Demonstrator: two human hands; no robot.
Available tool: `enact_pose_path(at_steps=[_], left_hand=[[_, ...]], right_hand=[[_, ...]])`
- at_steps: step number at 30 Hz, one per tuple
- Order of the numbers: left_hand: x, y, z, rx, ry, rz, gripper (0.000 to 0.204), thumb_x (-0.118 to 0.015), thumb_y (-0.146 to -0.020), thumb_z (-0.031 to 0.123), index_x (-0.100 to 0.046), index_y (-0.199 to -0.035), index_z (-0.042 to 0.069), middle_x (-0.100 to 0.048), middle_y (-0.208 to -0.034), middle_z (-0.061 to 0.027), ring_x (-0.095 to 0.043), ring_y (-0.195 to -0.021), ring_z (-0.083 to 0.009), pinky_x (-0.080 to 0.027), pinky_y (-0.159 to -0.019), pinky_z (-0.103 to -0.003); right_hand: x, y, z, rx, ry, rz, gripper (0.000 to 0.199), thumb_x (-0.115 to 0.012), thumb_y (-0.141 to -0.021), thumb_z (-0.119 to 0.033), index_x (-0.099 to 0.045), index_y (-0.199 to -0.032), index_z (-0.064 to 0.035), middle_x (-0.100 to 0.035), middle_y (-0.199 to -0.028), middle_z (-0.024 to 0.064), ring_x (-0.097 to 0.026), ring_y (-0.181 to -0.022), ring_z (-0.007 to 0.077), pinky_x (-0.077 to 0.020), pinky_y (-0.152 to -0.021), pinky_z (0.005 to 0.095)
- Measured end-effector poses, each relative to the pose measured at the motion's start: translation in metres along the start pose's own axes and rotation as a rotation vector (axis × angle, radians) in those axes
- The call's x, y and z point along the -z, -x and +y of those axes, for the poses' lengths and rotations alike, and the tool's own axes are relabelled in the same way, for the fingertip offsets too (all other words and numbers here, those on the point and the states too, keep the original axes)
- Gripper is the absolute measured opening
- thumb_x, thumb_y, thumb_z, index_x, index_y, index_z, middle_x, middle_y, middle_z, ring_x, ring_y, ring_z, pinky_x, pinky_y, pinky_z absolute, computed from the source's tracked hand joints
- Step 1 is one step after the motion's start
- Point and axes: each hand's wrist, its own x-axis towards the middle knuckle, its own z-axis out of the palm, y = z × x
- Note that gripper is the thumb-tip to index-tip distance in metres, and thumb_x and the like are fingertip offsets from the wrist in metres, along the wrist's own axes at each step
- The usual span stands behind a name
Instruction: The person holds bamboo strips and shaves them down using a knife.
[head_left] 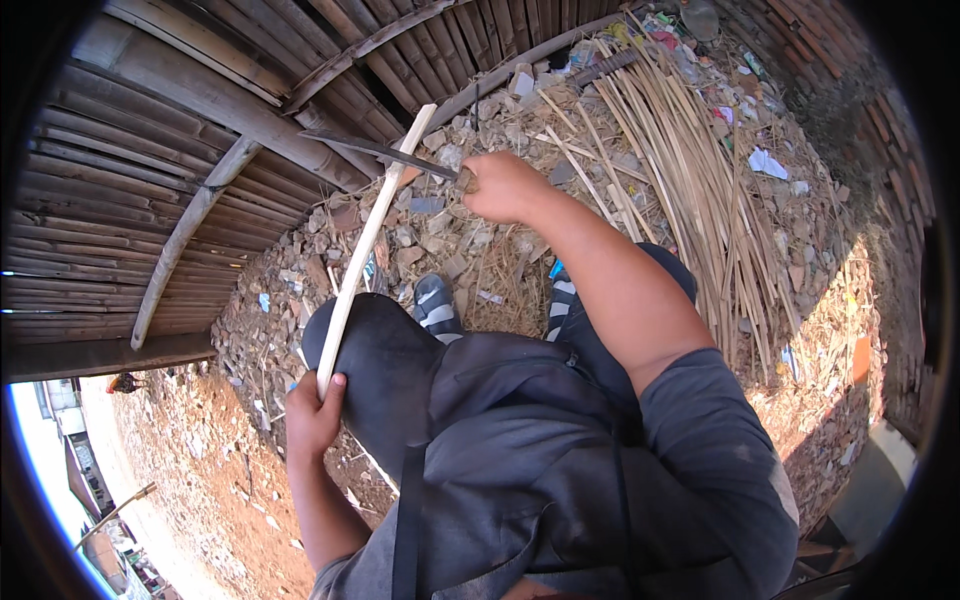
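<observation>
Bamboo strip (368,240), pale and slender, runs on a slant from your left hand (313,413) at the lower left up toward the wall of the hut, its far tip near the top middle of the view. Your left hand is closed around the strip's lower end, thumb pressed over it, beside your left knee (375,370) in dark trousers.

Starting at the far left, you have a bamboo wall (130,200) of dark horizontal slats, braced by a lighter curved pole (185,235). Below it lies bare reddish ground (190,450) strewn with rubble.

Moving right, the strip crosses in front of the knife blade (375,150), a long dark piece of metal lying nearly level, its edge meeting the strip close to the upper end. Your right hand (503,187) is wrapped tight around the knife's handle (the handle itself is almost wholly hidden in your fist), with the forearm reaching out from the grey sleeve (720,450).

Under the blade and hand, the ground is covered in broken stones (420,235) and dry shavings. Your two striped shoes (437,308) show between your knees.

Further right, a loose heap of split bamboo strips (690,170) fans across the ground, mixed with scraps of litter, and a brick wall (860,110) closes the far right edge.
</observation>
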Motion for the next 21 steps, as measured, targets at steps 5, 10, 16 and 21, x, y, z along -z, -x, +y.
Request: enact_pose_path(at_steps=[5, 10, 16, 21], left_hand=[[-0.002, -0.002, -0.007, -0.004, 0.045, -0.003, 0.045, -0.069, -0.097, 0.038, -0.057, -0.077, 0.0, -0.054, -0.056, -0.0089, -0.05, -0.053, -0.0169, -0.04, -0.052, -0.037], [-0.002, -0.002, -0.007, 0.015, 0.042, -0.015, 0.045, -0.069, -0.097, 0.038, -0.057, -0.076, 0.0, -0.054, -0.056, -0.0091, -0.049, -0.053, -0.0165, -0.04, -0.051, -0.037], [-0.002, -0.001, -0.003, 0.031, 0.01, 0.0, 0.044, -0.069, -0.096, 0.038, -0.059, -0.077, 0.0, -0.056, -0.057, -0.0098, -0.05, -0.053, -0.0173, -0.041, -0.052, -0.037], [-0.001, -0.001, -0.001, 0.024, -0.007, 0.006, 0.045, -0.07, -0.096, 0.038, -0.059, -0.077, -0.001, -0.056, -0.057, -0.0102, -0.051, -0.053, -0.0175, -0.041, -0.052, -0.038]], right_hand=[[0.001, 0.011, -0.025, 0.069, -0.042, -0.163, 0.044, -0.071, -0.079, -0.023, -0.069, -0.121, -0.0102, -0.071, -0.108, 0.0228, -0.068, -0.104, 0.0394, -0.054, -0.092, 0.0464], [-0.003, 0.016, -0.038, 0.162, 0.086, -0.235, 0.037, -0.069, -0.076, -0.021, -0.072, -0.112, -0.0132, -0.072, -0.105, 0.0177, -0.069, -0.101, 0.0369, -0.0555, -0.089, 0.0484], [0.005, 0.005, -0.013, 0.006, 0.046, -0.014, 0.038, -0.07, -0.077, -0.022, -0.071, -0.113, -0.0086, -0.072, -0.106, 0.0185, -0.068, -0.104, 0.0371, -0.0549, -0.09, 0.0477], [0.008, -0.001, 0.002, -0.024, 0.019, -0.035, 0.048, -0.071, -0.079, -0.023, -0.067, -0.123, -0.0041, -0.071, -0.109, 0.0237, -0.067, -0.104, 0.0397, -0.0538, -0.093, 0.0464]])
